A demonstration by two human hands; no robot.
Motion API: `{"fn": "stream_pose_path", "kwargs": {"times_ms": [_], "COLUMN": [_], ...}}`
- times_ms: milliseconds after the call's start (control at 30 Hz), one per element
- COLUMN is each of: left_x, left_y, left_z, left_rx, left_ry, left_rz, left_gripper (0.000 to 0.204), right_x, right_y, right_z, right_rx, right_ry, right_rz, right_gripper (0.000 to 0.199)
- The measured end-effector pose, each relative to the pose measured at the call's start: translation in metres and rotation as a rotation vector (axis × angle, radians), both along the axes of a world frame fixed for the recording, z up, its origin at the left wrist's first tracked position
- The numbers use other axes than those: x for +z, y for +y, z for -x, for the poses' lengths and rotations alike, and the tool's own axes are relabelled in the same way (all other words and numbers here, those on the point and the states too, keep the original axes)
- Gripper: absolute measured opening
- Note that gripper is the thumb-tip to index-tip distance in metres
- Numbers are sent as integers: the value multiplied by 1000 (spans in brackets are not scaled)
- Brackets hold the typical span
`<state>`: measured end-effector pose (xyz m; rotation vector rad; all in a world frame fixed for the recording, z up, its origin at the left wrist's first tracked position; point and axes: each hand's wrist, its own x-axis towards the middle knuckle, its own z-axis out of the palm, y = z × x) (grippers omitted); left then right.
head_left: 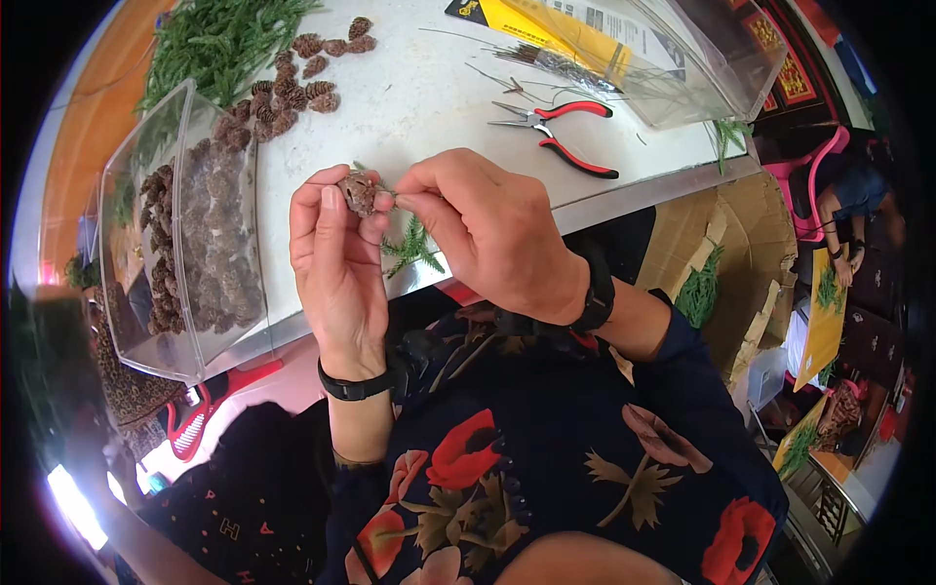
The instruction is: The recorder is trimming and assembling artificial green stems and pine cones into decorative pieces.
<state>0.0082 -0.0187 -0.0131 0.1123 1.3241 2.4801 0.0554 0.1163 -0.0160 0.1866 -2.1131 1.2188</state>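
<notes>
Near the front edge of the white table, my left hand (336, 268) holds a small brown pine cone (360, 194) between thumb and fingers. Close against its right side, my right hand (497, 219) is closed in a pinch; what sits between those fingertips is too small to make out. A green artificial sprig (412, 250) shows just below and between the hands. Beyond my right hand lie pliers (539, 119) with red and black handles, their jaws apart. Several thin dark wires (536, 60) are beside them, partly in a clear sleeve.
Loose pine cones (283, 97) and a heap of green sprigs (219, 49) lie at the far left. A clear bin (185, 322) holds more cones. Another clear container (721, 88) stands far right, near yellow packaging (585, 39). Right of the table are a cardboard box (751, 219) and another person's hands (848, 261).
</notes>
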Motion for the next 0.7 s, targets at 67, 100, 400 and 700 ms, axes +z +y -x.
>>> {"fn": "stream_pose_path", "kwargs": {"times_ms": [67, 100, 400, 700], "left_x": [1, 0, -7, -16], "left_y": [1, 1, 0, -4], "left_z": [-1, -1, -1, 1], "left_rx": [12, 8, -61, -230], "left_ry": [-13, -12, -12, -184], "left_rz": [-33, -31, -178, -509], "left_gripper": [19, 19, 17, 14], "right_x": [-2, -2, -1, 3], "right_y": [1, 0, -1, 5], "right_z": [-2, -2, -2, -5], "right_rx": [-22, -27, -4, 39], "right_ry": [-12, -11, 30, 32], "right_rz": [2, 5, 23, 47], "right_gripper": [11, 11, 8, 8]}}
